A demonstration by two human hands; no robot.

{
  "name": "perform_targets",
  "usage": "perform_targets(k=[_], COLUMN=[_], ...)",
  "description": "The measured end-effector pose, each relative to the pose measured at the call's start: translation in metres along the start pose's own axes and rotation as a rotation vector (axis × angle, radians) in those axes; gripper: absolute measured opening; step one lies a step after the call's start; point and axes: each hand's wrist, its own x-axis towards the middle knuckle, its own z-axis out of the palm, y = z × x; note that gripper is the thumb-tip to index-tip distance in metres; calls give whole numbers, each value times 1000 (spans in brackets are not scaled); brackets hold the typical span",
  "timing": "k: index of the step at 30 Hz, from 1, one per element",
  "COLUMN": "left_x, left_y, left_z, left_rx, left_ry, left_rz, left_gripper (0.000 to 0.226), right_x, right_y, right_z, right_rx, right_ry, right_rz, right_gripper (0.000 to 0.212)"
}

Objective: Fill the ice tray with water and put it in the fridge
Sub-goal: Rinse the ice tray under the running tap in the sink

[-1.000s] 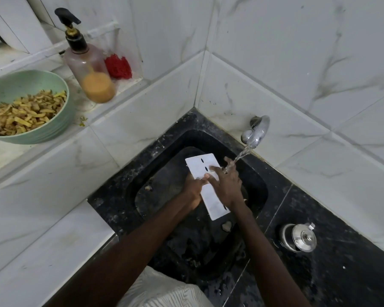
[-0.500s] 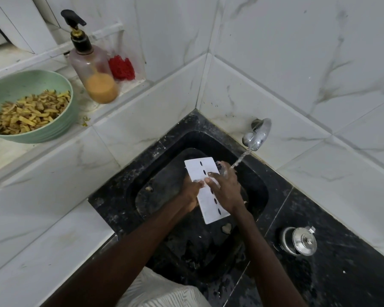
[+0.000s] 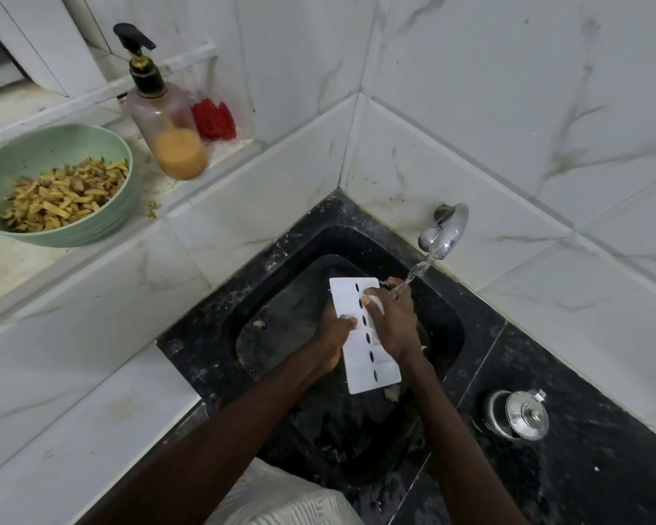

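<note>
A white ice tray (image 3: 358,358) with a row of dark slots is held over the black sink (image 3: 220,335), its long side running away from me. My left hand (image 3: 334,335) grips its left edge, thumb on top. My right hand (image 3: 392,320) lies over the tray's right side with fingers curled on it. Water streams from the chrome tap (image 3: 445,231) on the wall and lands on my right hand's fingers at the tray's far right corner.
A green bowl (image 3: 103,229) of yellow peelings, a pump soap bottle (image 3: 167,119) and a red scrubber (image 3: 213,121) stand on the ledge at the left. A small steel pot with lid (image 3: 517,414) sits on the black counter at the right.
The tray has slid slightly toward me and more of its near end shows. Both hands keep their hold while water keeps running.
</note>
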Motion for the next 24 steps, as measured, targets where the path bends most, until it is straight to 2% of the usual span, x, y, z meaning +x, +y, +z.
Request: perform_targets(k=[2, 7, 15, 19, 24], left_x=[-1, 1, 5, 6, 3], left_y=[3, 5, 7, 17, 13], left_z=[6, 13, 4, -12, -6], left_rx=[-17, -29, -52, -94, -73], left_ry=[47, 66, 106, 127, 60], left_rz=[4, 38, 65, 47, 18], left_gripper=[58, 64, 60, 48, 46], right_x=[-1, 3, 1, -15, -4], right_y=[5, 7, -10, -7, -11], right_z=[-1, -6, -9, -1, -5], right_rx=[14, -101, -35, -60, -35], right_ry=[35, -69, -163, -255, -244], right_rz=[50, 10, -35, -15, 4], right_gripper=[46, 62, 70, 75, 81])
